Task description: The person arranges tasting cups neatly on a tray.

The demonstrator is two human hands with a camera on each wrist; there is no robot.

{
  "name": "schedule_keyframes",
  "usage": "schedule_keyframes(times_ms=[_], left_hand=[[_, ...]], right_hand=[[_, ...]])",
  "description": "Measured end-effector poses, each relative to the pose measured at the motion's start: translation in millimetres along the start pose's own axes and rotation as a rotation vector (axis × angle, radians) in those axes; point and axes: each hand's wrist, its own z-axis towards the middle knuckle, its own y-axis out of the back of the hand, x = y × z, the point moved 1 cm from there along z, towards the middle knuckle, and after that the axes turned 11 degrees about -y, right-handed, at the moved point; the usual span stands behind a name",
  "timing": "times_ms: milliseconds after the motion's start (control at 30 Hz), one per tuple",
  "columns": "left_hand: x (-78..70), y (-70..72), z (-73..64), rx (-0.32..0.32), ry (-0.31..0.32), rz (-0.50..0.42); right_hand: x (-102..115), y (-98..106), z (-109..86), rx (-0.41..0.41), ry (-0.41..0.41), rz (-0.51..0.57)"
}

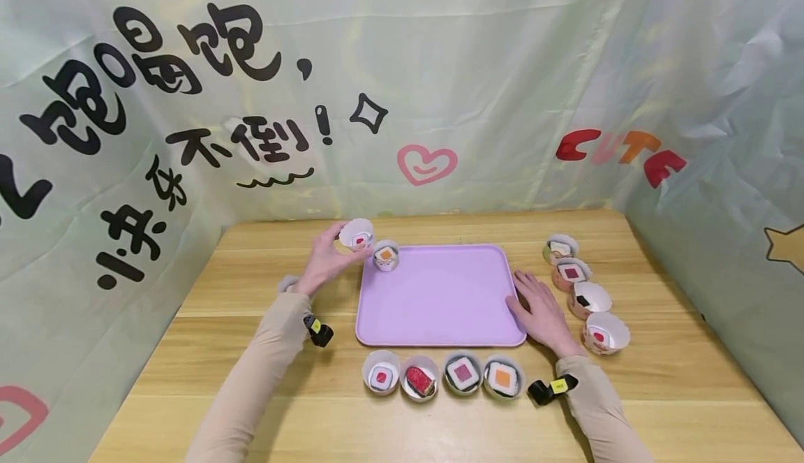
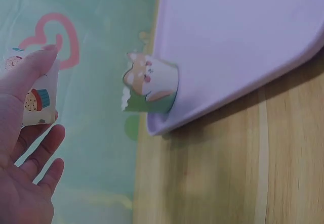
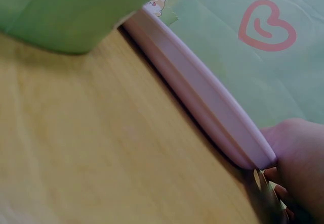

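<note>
My left hand (image 1: pixel 328 259) holds a white paper baking cup (image 1: pixel 353 228) by its side, just off the tray's far left corner; a sushi piece with a red centre lies in it. Cupcake prints show on this cup (image 2: pixel 39 105) in the left wrist view, between thumb and fingers. Beside it, a paper cup (image 1: pixel 386 265) with an orange-centred sushi piece stands in that corner of the purple tray (image 1: pixel 440 299). A dog print decorates this second cup (image 2: pixel 159 85). My right hand (image 1: pixel 541 315) rests against the tray's right edge, its fingers extended.
Along the tray's near side runs a row of several sushi cups (image 1: pixel 463 387). More cups (image 1: pixel 604 344) form a slanted line right of the tray. The wooden table (image 1: pixel 301 400) is bordered by printed cloth walls (image 1: pixel 490 86).
</note>
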Motion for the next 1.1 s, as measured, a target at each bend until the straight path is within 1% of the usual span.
schedule_keyframes(times_ms=[267,333,467,567,700,967,1100], left_hand=[[-6.1,-18.9,6.8,0.067,0.025,0.010],[-8.2,-23.3,8.9,0.078,0.020,0.017],[-11.3,-31.5,13.0,0.114,0.005,0.053],[-12.6,-37.2,16.8,0.150,-0.007,0.106],[-15.0,-42.6,22.2,0.187,-0.006,0.165],[-22.2,-51.4,32.3,0.239,0.004,0.184],[-25.4,-58.6,36.5,0.274,-0.010,0.240]], right_hand=[[1,1,0.0,0.009,-0.001,0.005],[1,1,0.2,0.008,-0.001,0.007],[1,1,0.4,0.009,-0.003,0.007],[2,1,-0.2,0.013,-0.004,0.006],[1,0,0.0,0.016,-0.007,0.007],[-2,-3,1.8,0.003,0.000,0.013],[-3,-3,2.3,0.009,-0.006,0.013]])
